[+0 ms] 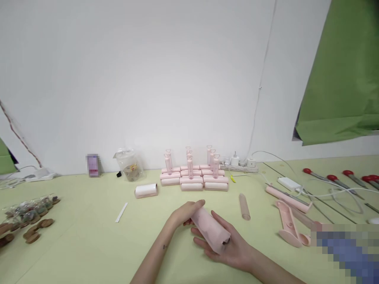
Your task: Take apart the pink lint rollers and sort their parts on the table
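A pale pink roll (209,229) lies tilted between my two hands above the table. My left hand (186,213) is closed on its upper left end, the thumb over the top. My right hand (229,246) cradles the roll from below and the right, fingers apart around it. Beyond the hands stand several pink lint rollers (192,183) in rows, their handles upright. A white roll with a pink edge (146,191) lies to the left of them, and a white strip (121,212) is nearer. A clear pink tube (244,206) rests right of my hands.
Pink roller parts (288,223) lie at the right, beside a white adapter (288,183), cables and red-ended tools (333,178). A power strip (250,169) and a clear plastic cup (130,167) are by the wall. Small glass jars (31,211) and corks (32,236) sit far left.
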`<move>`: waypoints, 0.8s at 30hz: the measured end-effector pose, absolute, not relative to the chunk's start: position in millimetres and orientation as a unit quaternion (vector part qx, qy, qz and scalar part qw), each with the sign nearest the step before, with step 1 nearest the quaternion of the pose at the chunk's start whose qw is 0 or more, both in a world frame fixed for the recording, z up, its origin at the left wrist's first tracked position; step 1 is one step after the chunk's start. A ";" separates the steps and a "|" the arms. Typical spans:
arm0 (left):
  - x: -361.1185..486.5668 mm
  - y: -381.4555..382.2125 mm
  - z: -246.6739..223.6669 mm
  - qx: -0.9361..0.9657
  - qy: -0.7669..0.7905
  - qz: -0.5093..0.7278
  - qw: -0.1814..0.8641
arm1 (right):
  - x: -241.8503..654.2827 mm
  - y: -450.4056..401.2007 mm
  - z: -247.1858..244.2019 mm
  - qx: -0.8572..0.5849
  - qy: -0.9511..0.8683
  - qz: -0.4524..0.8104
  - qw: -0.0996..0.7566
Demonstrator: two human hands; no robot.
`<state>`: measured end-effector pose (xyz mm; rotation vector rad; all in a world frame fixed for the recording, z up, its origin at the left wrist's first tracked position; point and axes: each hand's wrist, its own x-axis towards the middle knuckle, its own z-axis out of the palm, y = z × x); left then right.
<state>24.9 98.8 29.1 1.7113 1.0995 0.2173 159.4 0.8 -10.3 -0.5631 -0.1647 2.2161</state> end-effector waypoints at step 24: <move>-59.3 94.7 5.1 0.634 0.449 0.420 0.469 | 169.8 5.5 -21.9 -0.164 -0.030 0.883 0.439</move>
